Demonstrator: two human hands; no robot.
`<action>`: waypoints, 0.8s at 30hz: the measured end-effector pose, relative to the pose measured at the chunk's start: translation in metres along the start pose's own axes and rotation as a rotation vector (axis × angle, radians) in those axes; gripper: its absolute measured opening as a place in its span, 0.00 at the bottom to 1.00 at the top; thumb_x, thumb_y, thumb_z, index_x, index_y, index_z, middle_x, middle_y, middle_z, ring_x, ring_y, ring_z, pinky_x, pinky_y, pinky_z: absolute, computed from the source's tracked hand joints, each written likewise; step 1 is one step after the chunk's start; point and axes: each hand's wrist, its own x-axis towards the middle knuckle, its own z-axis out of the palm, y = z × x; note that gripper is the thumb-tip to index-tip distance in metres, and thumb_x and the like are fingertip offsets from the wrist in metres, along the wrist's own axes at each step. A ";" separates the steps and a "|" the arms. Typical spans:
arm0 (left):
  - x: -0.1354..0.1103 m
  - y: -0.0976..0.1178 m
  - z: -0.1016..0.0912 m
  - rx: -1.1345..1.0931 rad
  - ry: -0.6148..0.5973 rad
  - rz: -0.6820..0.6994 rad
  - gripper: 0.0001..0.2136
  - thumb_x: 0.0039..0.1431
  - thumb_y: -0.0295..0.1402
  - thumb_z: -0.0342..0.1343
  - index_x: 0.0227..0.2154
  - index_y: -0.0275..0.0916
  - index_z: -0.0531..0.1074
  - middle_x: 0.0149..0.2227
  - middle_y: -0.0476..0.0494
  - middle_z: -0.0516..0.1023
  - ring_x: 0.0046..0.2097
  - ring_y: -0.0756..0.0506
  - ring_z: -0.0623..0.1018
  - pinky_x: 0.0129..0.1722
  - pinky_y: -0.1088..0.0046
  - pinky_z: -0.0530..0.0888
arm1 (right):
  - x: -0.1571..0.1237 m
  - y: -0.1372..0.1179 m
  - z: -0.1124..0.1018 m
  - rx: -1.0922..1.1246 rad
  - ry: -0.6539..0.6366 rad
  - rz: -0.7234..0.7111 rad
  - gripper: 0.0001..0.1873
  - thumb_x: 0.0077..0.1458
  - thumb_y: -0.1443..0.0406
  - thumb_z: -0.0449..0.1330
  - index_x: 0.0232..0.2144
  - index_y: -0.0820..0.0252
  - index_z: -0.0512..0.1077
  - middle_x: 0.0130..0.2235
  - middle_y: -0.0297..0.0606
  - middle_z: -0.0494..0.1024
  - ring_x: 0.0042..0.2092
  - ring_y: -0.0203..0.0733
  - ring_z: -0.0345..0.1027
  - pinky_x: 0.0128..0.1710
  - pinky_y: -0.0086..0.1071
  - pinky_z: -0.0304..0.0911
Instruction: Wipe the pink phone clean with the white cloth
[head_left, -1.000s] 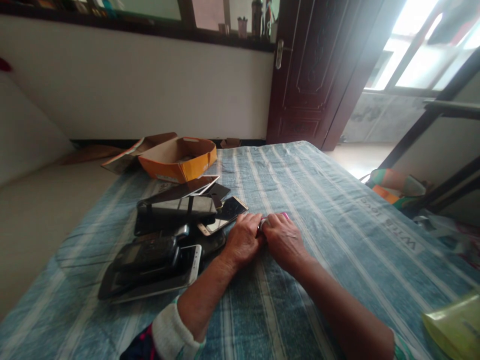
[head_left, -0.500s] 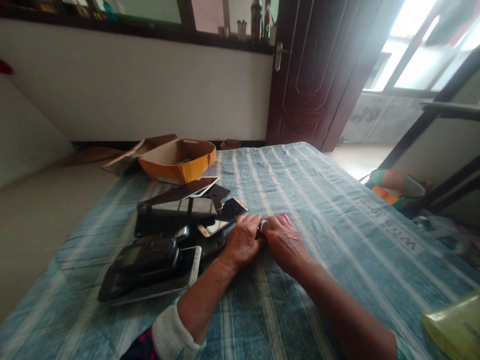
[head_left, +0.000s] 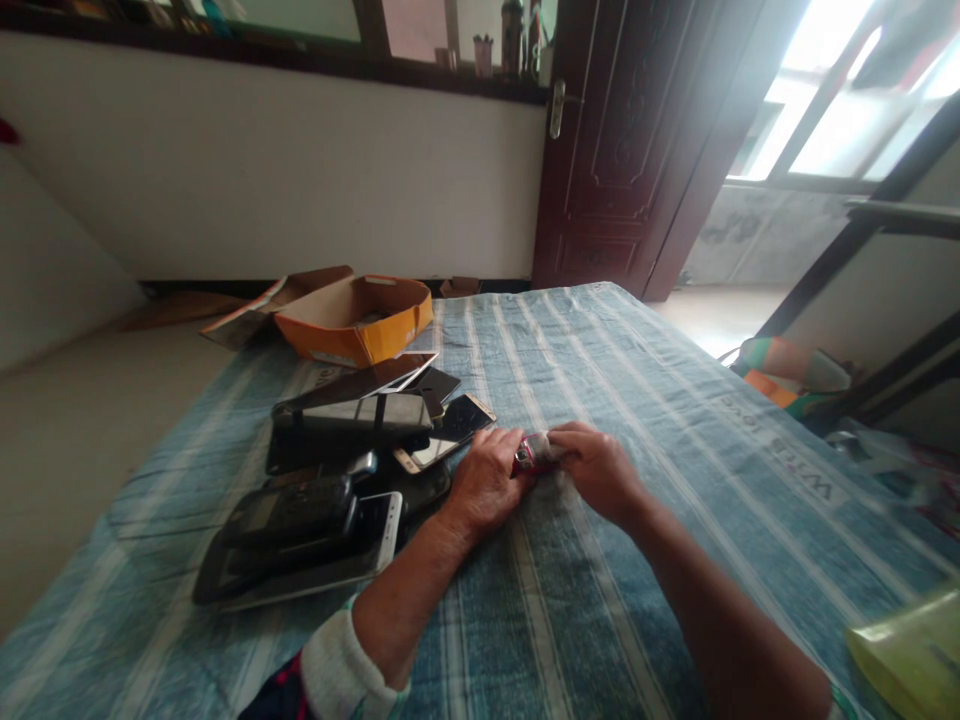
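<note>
A small red phone (head_left: 524,456) with a silver key area lies low over the bed's striped cloth. My left hand (head_left: 486,474) is closed round its left end. At its right end, my right hand (head_left: 598,466) has its fingers bent and pressed down together. A pale grey patch between the hands could be the phone's screen or a bit of cloth; I cannot tell which. Just left of my left hand is a gold-rimmed smartphone (head_left: 442,434). A white-edged phone (head_left: 391,532) and a black handset (head_left: 300,512) rest on a dark tablet (head_left: 217,575).
Beyond the heap, an orange cardboard box (head_left: 375,338) stands with its lid folded back. Several dark tablets (head_left: 345,425) and phones overlap in front of it. The striped blue cloth (head_left: 690,480) covers the surface. A yellow plastic bag (head_left: 911,645) sits at the near right edge.
My right hand has slid to the right and turned, uncovering the red phone's silver key area and the pale patch. My left hand has stayed in place.
</note>
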 end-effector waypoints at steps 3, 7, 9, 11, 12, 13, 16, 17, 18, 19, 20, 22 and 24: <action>0.000 0.001 -0.002 -0.010 -0.014 -0.013 0.13 0.52 0.33 0.62 0.41 0.37 0.72 0.40 0.41 0.76 0.45 0.39 0.72 0.46 0.62 0.70 | 0.002 0.000 -0.008 0.327 -0.004 0.148 0.15 0.46 0.72 0.55 0.32 0.59 0.80 0.31 0.32 0.78 0.34 0.37 0.68 0.35 0.29 0.60; 0.001 0.000 -0.002 -0.005 -0.017 -0.020 0.15 0.49 0.30 0.63 0.41 0.39 0.72 0.41 0.43 0.76 0.46 0.39 0.72 0.48 0.62 0.69 | 0.000 -0.003 -0.015 0.769 -0.090 0.312 0.12 0.43 0.67 0.61 0.33 0.61 0.80 0.28 0.33 0.78 0.29 0.35 0.67 0.31 0.28 0.60; 0.000 -0.001 0.000 -0.004 -0.009 -0.026 0.14 0.49 0.30 0.63 0.41 0.39 0.72 0.41 0.43 0.76 0.46 0.39 0.72 0.48 0.62 0.69 | -0.001 -0.003 -0.015 0.903 -0.105 0.358 0.12 0.41 0.67 0.64 0.33 0.61 0.79 0.27 0.33 0.78 0.28 0.34 0.67 0.30 0.28 0.59; 0.000 -0.001 0.001 -0.006 0.001 -0.026 0.14 0.49 0.30 0.62 0.41 0.39 0.72 0.41 0.43 0.76 0.45 0.40 0.72 0.47 0.63 0.70 | -0.002 -0.001 -0.015 0.978 -0.108 0.383 0.13 0.39 0.67 0.66 0.32 0.61 0.79 0.26 0.33 0.78 0.28 0.34 0.67 0.29 0.27 0.59; 0.000 -0.001 0.001 -0.007 0.003 -0.025 0.14 0.49 0.30 0.62 0.41 0.38 0.72 0.41 0.43 0.76 0.45 0.40 0.72 0.47 0.63 0.70 | -0.003 0.000 -0.015 1.006 -0.106 0.388 0.13 0.39 0.66 0.67 0.32 0.61 0.78 0.27 0.33 0.78 0.28 0.34 0.67 0.29 0.27 0.60; 0.000 -0.002 0.002 -0.008 0.004 -0.023 0.14 0.50 0.30 0.62 0.41 0.38 0.72 0.42 0.42 0.76 0.45 0.40 0.71 0.47 0.63 0.70 | -0.003 0.001 -0.015 1.034 -0.102 0.389 0.14 0.38 0.66 0.68 0.33 0.61 0.78 0.28 0.34 0.79 0.28 0.34 0.68 0.29 0.28 0.60; 0.000 -0.001 0.001 -0.007 0.003 -0.024 0.16 0.50 0.30 0.62 0.43 0.37 0.72 0.43 0.41 0.76 0.46 0.39 0.71 0.48 0.63 0.69 | -0.004 0.003 -0.015 1.117 -0.083 0.380 0.16 0.37 0.66 0.70 0.33 0.60 0.77 0.30 0.34 0.79 0.29 0.35 0.69 0.31 0.28 0.62; 0.000 -0.001 0.001 -0.005 0.002 -0.026 0.16 0.50 0.30 0.62 0.43 0.36 0.72 0.43 0.41 0.76 0.46 0.39 0.71 0.48 0.63 0.69 | -0.004 0.004 -0.016 1.139 -0.075 0.378 0.17 0.36 0.66 0.70 0.34 0.60 0.77 0.31 0.34 0.80 0.29 0.35 0.70 0.31 0.28 0.62; 0.000 0.000 0.000 -0.004 0.002 -0.028 0.16 0.50 0.31 0.62 0.43 0.36 0.72 0.43 0.41 0.76 0.46 0.39 0.71 0.48 0.63 0.69 | -0.004 0.004 -0.015 1.154 -0.066 0.379 0.18 0.36 0.66 0.70 0.34 0.60 0.77 0.31 0.34 0.80 0.29 0.35 0.70 0.32 0.28 0.62; 0.000 0.000 0.000 -0.003 0.001 -0.029 0.16 0.50 0.30 0.62 0.43 0.36 0.72 0.43 0.41 0.76 0.46 0.39 0.71 0.48 0.63 0.70 | -0.004 0.005 -0.015 1.160 -0.054 0.384 0.18 0.36 0.66 0.70 0.35 0.59 0.77 0.31 0.34 0.80 0.29 0.35 0.70 0.32 0.28 0.63; 0.000 0.000 0.000 -0.002 -0.001 -0.029 0.16 0.50 0.30 0.62 0.43 0.36 0.72 0.42 0.41 0.76 0.46 0.39 0.71 0.48 0.63 0.70 | -0.004 0.005 -0.014 1.155 -0.037 0.389 0.18 0.36 0.67 0.70 0.35 0.59 0.76 0.32 0.34 0.80 0.30 0.35 0.71 0.32 0.29 0.63; 0.000 0.000 -0.001 -0.006 -0.006 -0.026 0.15 0.49 0.30 0.62 0.42 0.36 0.72 0.42 0.41 0.76 0.46 0.39 0.71 0.48 0.63 0.70 | -0.003 0.007 -0.011 1.101 0.016 0.385 0.17 0.37 0.67 0.69 0.35 0.58 0.77 0.33 0.34 0.80 0.31 0.36 0.71 0.33 0.30 0.64; 0.000 0.001 -0.001 -0.013 -0.011 -0.024 0.16 0.49 0.30 0.63 0.42 0.36 0.72 0.42 0.41 0.76 0.46 0.39 0.71 0.48 0.63 0.69 | -0.003 0.011 -0.007 0.964 0.102 0.344 0.15 0.41 0.66 0.67 0.35 0.58 0.77 0.34 0.34 0.81 0.33 0.38 0.72 0.35 0.31 0.64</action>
